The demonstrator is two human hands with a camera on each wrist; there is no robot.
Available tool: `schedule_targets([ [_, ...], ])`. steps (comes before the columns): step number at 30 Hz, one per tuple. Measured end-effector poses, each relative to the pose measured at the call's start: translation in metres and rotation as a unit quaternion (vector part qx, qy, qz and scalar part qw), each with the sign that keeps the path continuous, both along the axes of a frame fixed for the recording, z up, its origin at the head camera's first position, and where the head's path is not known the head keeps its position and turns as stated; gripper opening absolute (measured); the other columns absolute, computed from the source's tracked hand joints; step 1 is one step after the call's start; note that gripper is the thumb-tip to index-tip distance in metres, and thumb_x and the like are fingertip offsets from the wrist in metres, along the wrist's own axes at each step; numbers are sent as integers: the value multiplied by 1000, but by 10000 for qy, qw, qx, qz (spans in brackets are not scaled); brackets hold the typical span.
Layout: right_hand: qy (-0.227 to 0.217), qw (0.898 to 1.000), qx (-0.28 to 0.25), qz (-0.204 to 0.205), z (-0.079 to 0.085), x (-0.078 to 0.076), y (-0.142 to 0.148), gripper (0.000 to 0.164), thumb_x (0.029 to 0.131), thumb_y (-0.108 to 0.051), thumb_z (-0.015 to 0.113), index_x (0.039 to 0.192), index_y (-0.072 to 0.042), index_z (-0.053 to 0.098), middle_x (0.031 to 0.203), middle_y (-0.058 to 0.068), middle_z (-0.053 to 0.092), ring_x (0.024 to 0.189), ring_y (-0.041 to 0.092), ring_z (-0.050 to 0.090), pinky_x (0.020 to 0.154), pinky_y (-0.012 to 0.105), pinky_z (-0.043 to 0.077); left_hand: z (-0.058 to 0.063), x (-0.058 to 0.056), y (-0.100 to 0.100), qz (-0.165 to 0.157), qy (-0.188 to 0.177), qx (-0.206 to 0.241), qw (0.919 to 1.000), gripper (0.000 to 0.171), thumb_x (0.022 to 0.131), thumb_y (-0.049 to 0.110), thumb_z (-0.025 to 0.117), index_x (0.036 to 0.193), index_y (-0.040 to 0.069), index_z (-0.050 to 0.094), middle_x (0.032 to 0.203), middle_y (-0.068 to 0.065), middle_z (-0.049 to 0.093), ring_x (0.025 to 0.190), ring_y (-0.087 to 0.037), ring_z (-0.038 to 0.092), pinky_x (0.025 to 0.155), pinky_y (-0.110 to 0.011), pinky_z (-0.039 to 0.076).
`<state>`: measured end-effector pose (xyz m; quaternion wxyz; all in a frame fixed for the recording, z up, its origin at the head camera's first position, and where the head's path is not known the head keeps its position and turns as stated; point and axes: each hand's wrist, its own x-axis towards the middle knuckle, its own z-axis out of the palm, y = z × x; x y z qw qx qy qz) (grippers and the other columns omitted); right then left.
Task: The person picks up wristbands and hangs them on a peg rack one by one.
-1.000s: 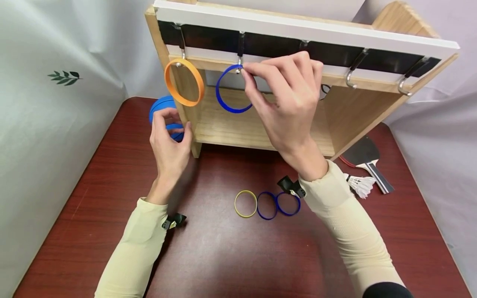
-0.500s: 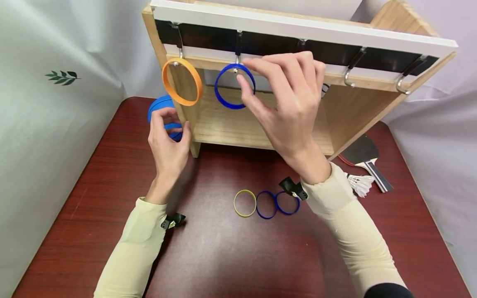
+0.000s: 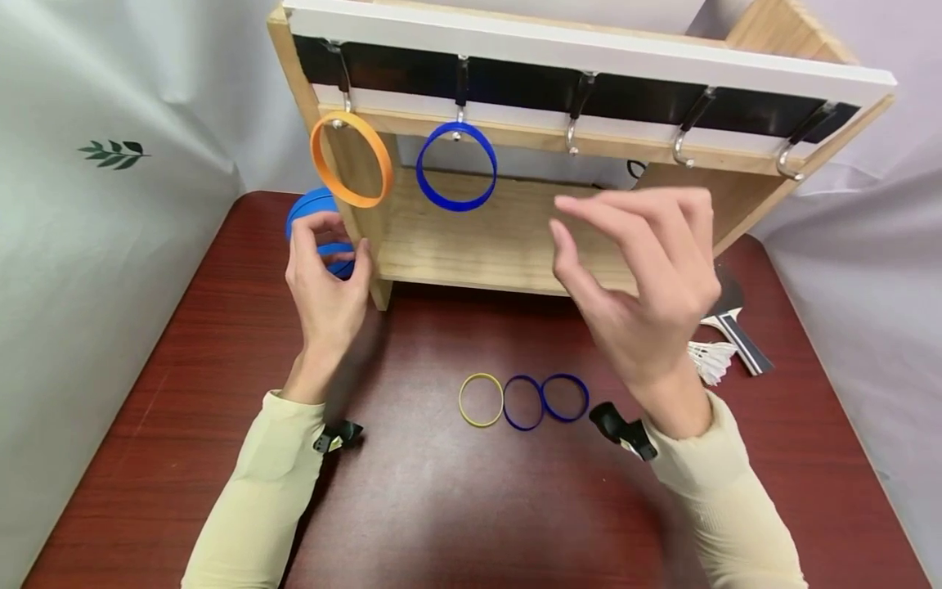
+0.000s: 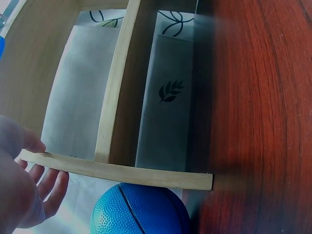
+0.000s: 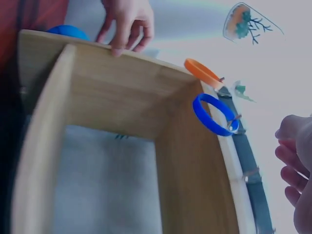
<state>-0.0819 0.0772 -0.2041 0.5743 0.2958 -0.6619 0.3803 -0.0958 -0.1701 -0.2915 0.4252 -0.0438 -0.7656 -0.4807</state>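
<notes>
A blue wristband [image 3: 456, 168] hangs from the second hook of the wooden rack [image 3: 471, 274], and an orange wristband [image 3: 352, 159] hangs from the first, at the left end. My left hand [image 3: 327, 282] grips the rack's left side panel [image 4: 117, 171], thumb on the inner face and fingers on the outer. Lower right of the hung bands, my right hand [image 3: 648, 278] is in the air with thumb and forefinger apart, holding nothing. On the table lie a yellow wristband [image 3: 482, 425] and two dark blue wristbands [image 3: 523, 429] in a row, nearly touching.
Three bare hooks [image 3: 572, 135] line the right part of the rack's front. A blue ball [image 4: 136, 212] sits outside the left panel. At the right lie a table tennis bat [image 3: 739, 339] and a shuttlecock [image 3: 711, 360] on the dark red table [image 3: 441, 507].
My right hand has let go of the blue wristband and moved down and right. The band now hangs on its hook. My left hand keeps its hold on the panel.
</notes>
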Motion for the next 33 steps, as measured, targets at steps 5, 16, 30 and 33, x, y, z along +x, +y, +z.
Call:
schedule_targets([
  [5, -466, 9988, -80, -113, -24, 12, 22, 10, 80, -12, 76, 87, -7, 79, 80, 9, 70, 73, 38, 51, 71, 38, 37, 0, 0, -1, 10, 56, -19, 10000, 30, 85, -6, 68, 110, -13, 53, 102, -24, 57, 94, -27, 60, 71, -32, 55],
  [16, -3253, 9351, 1405, 101, -87, 12, 97, 20, 81, -6, 77, 100, -12, 76, 88, -3, 69, 74, 12, 57, 63, 16, 42, -3, -2, -4, 87, 4, 117, 9999, 30, 84, -5, 69, 109, -13, 53, 103, -22, 58, 94, -24, 61, 72, -28, 54],
  [30, -5065, 8429, 1703, 633, -170, 14, 131, 15, 84, -13, 78, 98, -14, 75, 79, -12, 66, 67, 8, 59, 56, 20, 48, -35, -24, -18, 50, 42, 50, 10000, 34, 86, 12, 72, 115, 3, 57, 107, -4, 60, 96, -13, 61, 73, -26, 54],
  [33, -5313, 8276, 1703, 616, -179, 15, 134, 13, 84, -14, 78, 97, -15, 75, 77, -11, 66, 66, 10, 59, 56, 19, 46, -35, -24, -16, 14, 45, 51, 10000, 34, 87, 13, 72, 115, 4, 57, 107, -3, 60, 96, -13, 61, 73, -26, 54],
])
